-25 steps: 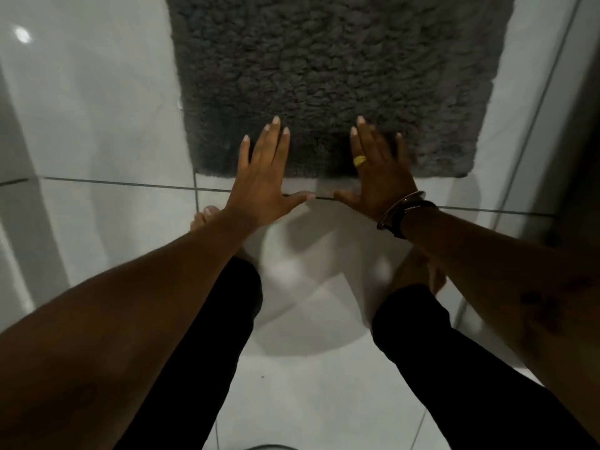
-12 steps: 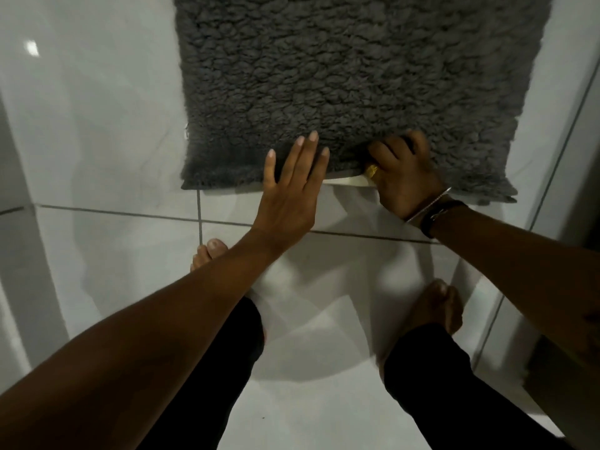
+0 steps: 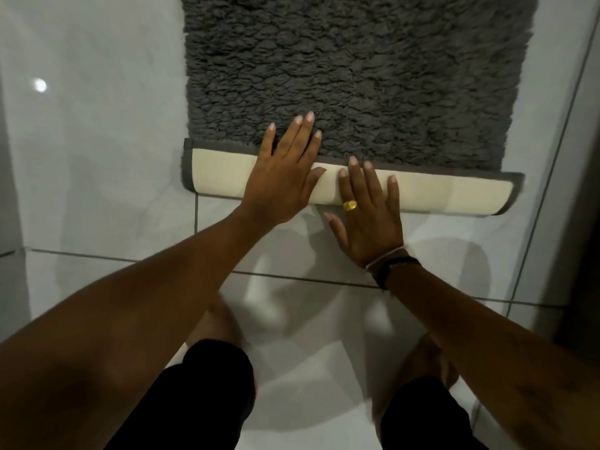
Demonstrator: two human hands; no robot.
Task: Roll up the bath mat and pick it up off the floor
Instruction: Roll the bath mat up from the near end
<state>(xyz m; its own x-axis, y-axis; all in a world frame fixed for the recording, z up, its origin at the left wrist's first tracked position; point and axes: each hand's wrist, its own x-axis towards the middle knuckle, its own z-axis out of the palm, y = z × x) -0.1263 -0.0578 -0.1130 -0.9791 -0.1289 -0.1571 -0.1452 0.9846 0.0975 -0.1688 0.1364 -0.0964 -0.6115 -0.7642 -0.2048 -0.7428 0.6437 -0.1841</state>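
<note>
A dark grey shaggy bath mat lies on the white tiled floor, running off the top of the view. Its near edge is folded over onto the pile, showing a cream underside strip with a grey border. My left hand lies flat across this fold, fingers spread and reaching onto the grey pile. My right hand, with a gold ring and wrist bands, rests flat beside it, fingertips on the cream strip and palm over the floor. Neither hand grips anything.
Glossy white floor tiles with dark grout lines surround the mat. My bare feet and black trouser legs are below the hands. A dark vertical surface stands along the right edge.
The mat's near edge, flat a second ago, was lifted by the right hand and is now turned over onto the pile. Both hands now press flat on the fold.
</note>
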